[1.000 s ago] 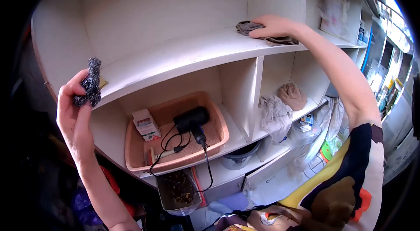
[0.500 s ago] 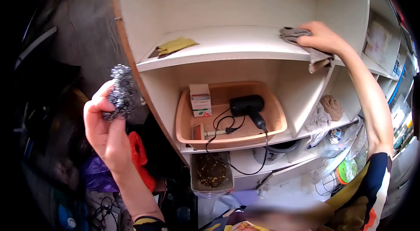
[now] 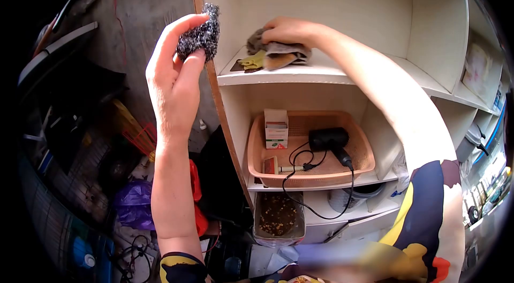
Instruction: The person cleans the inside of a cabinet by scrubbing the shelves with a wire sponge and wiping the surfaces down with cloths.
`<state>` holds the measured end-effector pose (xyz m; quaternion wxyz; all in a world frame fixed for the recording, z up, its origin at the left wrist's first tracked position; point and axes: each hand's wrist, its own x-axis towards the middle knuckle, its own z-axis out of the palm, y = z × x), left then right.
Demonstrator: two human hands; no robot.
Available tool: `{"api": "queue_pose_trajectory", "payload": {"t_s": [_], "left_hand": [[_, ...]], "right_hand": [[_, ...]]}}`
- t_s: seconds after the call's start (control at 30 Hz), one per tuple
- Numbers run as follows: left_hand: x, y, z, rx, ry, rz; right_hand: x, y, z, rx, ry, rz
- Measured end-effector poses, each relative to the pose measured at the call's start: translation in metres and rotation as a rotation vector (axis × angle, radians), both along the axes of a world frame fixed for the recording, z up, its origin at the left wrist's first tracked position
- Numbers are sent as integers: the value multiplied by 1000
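Note:
My left hand [image 3: 179,71] is raised beside the cabinet's left edge, its thumb and fingers closed on a dark, glittery scouring pad [image 3: 202,34]. On the upper white shelf [image 3: 332,73], my right hand [image 3: 292,32] presses a crumpled grey-brown cloth [image 3: 273,51] near the left end. A yellow cloth [image 3: 254,61] lies beside it, partly under the grey cloth, with a dark flat piece beneath.
Below, a peach plastic basket [image 3: 316,177] holds a white box [image 3: 276,132], a black hair dryer [image 3: 327,138] with its cord hanging out, and a brush. Lower down are a tray of scraps [image 3: 278,219] and a grey bucket [image 3: 350,200]. A purple bag [image 3: 134,205] lies left.
My right hand has moved the grey cloth left along the shelf to the yellow cloth. My left hand has risen with the scouring pad. The view has shifted left.

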<state>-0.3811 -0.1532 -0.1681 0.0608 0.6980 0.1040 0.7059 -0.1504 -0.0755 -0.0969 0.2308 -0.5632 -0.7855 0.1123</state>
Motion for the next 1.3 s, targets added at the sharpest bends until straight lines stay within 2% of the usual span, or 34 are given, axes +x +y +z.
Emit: {"api": "queue_pose_trajectory", "payload": {"t_s": [0.1,0.17,0.23,0.27,0.33,0.43,0.6,0.73,0.9,1.0,1.13,1.3], "left_hand": [[2,0,-11,9,-57,-43],[3,-1,-15,28,-59,32],[7,3,-16,27,-104,43],[21,8,-14,16,-101,-42],[14,6,-18,6,-125,-93],[31,12,-20,47,-118,-126],[65,10,-18,17,-130,-170],[71,21,-23,8,-72,-145],[78,25,-30,25,-67,-151],[90,23,-36,17,-113,-238],[107,24,-49,8,-119,-308],[108,20,-65,18,-272,-439]], "right_hand": [[-40,2,-7,-55,36,121],[-52,15,-10,-91,-160,345],[-68,-28,-4,-33,-368,112],[-66,-31,-10,44,-347,97],[-66,-17,-15,59,-316,228],[-47,-33,-26,315,-275,216],[31,-49,-21,247,-243,235],[150,-54,-20,125,-209,-68],[306,-102,-25,154,-334,-634],[338,-143,-27,96,-301,-722],[327,-190,-23,100,-295,-663],[317,-217,-24,167,-341,-628]]}}
